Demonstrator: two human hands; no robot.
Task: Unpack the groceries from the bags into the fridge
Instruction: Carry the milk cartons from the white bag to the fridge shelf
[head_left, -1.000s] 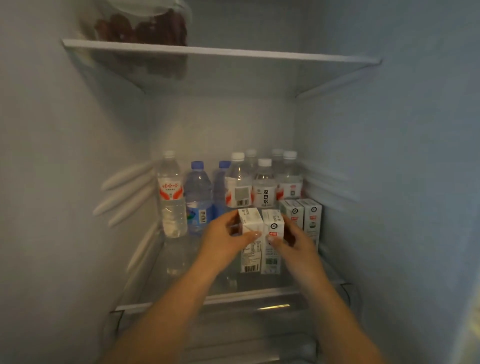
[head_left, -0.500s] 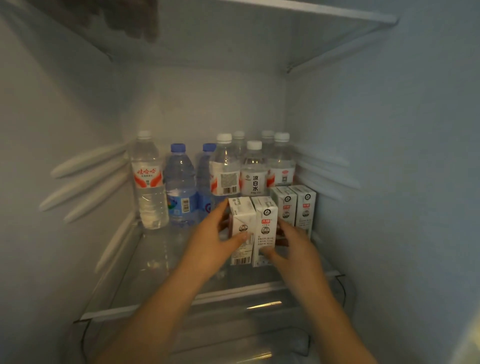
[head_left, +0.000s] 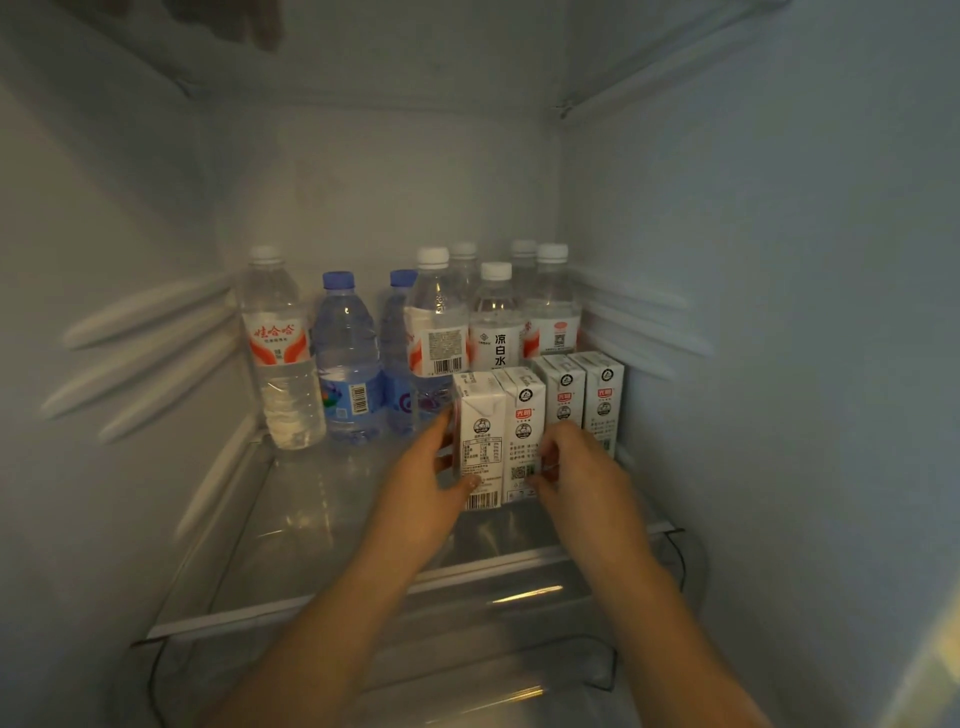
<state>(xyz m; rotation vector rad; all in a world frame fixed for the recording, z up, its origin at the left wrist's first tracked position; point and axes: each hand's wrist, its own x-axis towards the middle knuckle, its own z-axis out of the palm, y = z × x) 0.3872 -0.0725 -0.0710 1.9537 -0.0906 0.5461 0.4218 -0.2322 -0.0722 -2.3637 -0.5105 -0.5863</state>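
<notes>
My left hand (head_left: 421, 488) grips the left milk carton (head_left: 480, 439), fingers curled round its left side, thumb on the front near the barcode. My right hand (head_left: 582, 467) holds the right milk carton (head_left: 524, 431), fingers curled at its right edge. Both cartons upright, touching side by side, on the glass shelf (head_left: 291, 519) inside the fridge (head_left: 779, 312). Right carton shows a red 光明 logo and a QR code; left one shows a round badge, a nutrition table, a barcode. Just behind to the right, against the fridge wall, two more cartons (head_left: 582, 395), same 光明 mark, upright and touching. Back row is water bottles: far left a white-capped one with a red 娃哈哈 label (head_left: 275, 343), then two blue-capped bottles (head_left: 348, 364), then a white-capped cluster (head_left: 467, 312); one of those reads 凉白水 (head_left: 496, 332), one shows a barcode. Other print too small to read. Clear drawer (head_left: 519, 670) below the shelf.
</notes>
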